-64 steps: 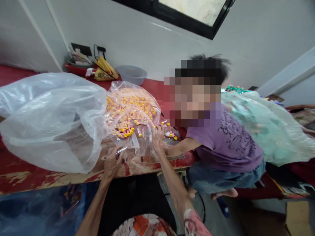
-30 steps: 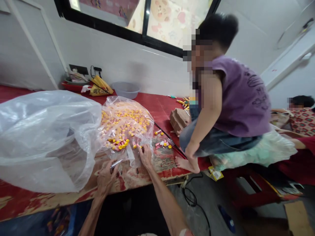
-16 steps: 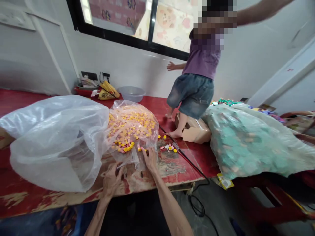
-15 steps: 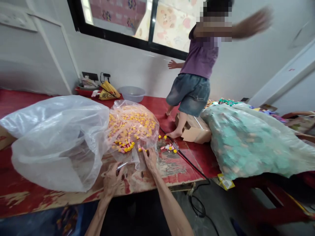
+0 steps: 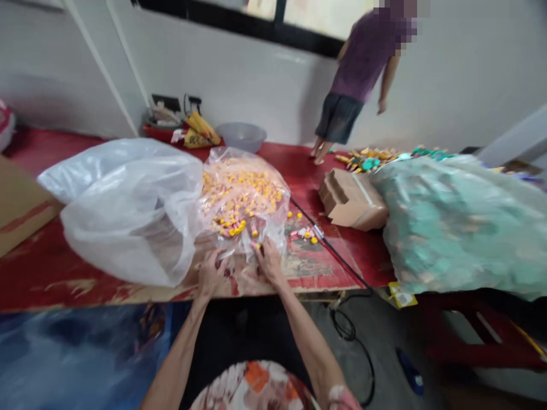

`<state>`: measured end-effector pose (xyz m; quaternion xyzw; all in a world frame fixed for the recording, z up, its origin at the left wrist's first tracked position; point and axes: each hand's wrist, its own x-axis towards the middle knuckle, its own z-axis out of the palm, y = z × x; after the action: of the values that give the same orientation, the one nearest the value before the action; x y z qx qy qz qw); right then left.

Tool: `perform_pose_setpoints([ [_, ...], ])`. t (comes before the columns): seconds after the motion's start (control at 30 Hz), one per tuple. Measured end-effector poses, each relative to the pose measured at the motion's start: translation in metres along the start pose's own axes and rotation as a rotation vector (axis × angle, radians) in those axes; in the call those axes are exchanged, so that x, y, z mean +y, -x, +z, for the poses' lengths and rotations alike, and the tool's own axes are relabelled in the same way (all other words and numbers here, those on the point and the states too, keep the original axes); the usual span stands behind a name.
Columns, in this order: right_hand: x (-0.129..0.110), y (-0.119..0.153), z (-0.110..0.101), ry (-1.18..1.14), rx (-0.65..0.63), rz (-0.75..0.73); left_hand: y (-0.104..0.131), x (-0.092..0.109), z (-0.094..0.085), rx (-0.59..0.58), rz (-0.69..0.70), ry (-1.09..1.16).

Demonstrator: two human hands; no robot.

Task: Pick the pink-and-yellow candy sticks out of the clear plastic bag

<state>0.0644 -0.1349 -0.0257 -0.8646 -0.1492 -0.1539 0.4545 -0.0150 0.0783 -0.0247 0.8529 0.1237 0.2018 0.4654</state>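
My left hand (image 5: 210, 276) rests at the table's front edge, just in front of a clear plastic bag (image 5: 220, 159). Its fingers are curled, and whatever they hold is hidden. Inside the bag's open mouth lies a heap of small pink-and-yellow plastic pieces (image 5: 234, 229). Beside it, my right hand (image 5: 270, 261) is closed at the bag's near edge. A small pink-and-yellow piece (image 5: 258, 246) shows at its fingertips, too small to make out in detail. Another such piece (image 5: 254, 232) lies just beyond.
A large empty-looking clear bag (image 5: 128, 250) lies left, near a cardboard box (image 5: 25, 205). Rightward are loose pieces (image 5: 305, 233), a black cable (image 5: 342, 256), an opened carton (image 5: 356, 199) and a bulging bag of green pieces (image 5: 461, 228). Behind, a person (image 5: 356, 74) stands on the red table.
My view has tilted down. The shiny strip at my left hand no longer shows. My right hand stays by the bag's edge. The person has moved farther back, away from the carton.
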Motion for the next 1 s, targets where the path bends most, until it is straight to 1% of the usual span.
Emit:
perform_pose_setpoints([
  [0.1, -0.005, -0.002, -0.006, -0.069, -0.074, 0.058, -0.002, 0.005, -0.005, -0.042, -0.116, 0.153],
  [0.2, -0.012, -0.001, -0.008, -0.19, -0.224, 0.043, -0.001, 0.002, -0.011, -0.085, -0.162, 0.306],
  [0.27, -0.02, 0.004, -0.008, -0.247, -0.328, 0.019, 0.0, 0.0, -0.015, -0.154, -0.19, 0.416],
  [0.37, -0.03, 0.012, -0.005, -0.339, -0.403, 0.041, 0.001, -0.003, -0.021, -0.256, -0.239, 0.544],
  [0.5, -0.035, 0.014, -0.003, -0.42, -0.401, 0.14, -0.001, -0.005, -0.028, -0.255, -0.252, 0.561],
  [0.6, -0.037, 0.013, -0.006, -0.431, -0.404, 0.149, -0.001, -0.001, -0.028, -0.274, -0.232, 0.506],
  [0.7, -0.038, 0.014, -0.007, -0.444, -0.442, 0.116, 0.0, 0.007, -0.024, -0.326, -0.206, 0.456],
  [0.83, -0.035, 0.019, -0.005, -0.467, -0.467, 0.174, -0.001, 0.018, -0.017, -0.33, -0.25, 0.484],
  [0.93, -0.029, 0.02, -0.005, -0.53, -0.471, 0.192, -0.005, 0.019, -0.011, -0.349, -0.264, 0.487],
  [1.0, -0.025, 0.02, -0.005, -0.532, -0.472, 0.154, -0.007, 0.018, -0.009, -0.364, -0.238, 0.447],
])
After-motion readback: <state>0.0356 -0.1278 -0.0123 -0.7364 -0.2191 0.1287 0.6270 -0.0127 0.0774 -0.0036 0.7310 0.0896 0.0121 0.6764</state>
